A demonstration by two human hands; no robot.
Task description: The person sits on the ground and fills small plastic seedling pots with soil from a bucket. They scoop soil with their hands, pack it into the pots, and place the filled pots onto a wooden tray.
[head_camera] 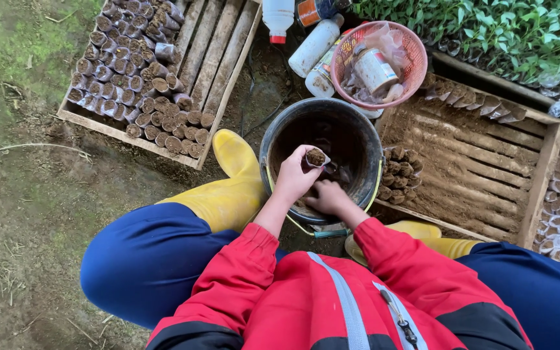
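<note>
Filling a small bag (316, 157) over the black bucket (364, 139)
Your left hand (295, 176) grips it upright so soil stays in; your right hand (327, 196) digs below, grip unclear

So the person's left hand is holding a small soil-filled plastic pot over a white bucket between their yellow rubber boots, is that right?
Not quite: the head view shows the round bucket is black, not white. The left hand does hold the small soil-filled plastic pot over it, between the yellow rubber boots.

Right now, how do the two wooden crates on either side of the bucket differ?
The left crate holds many soil-filled pots, covering about half its slats; the right crate holds only a small cluster at its near corner. The left crate's bare slats look cleaner, the right crate's soil-dusted. Both are slatted wood on the ground.
</note>
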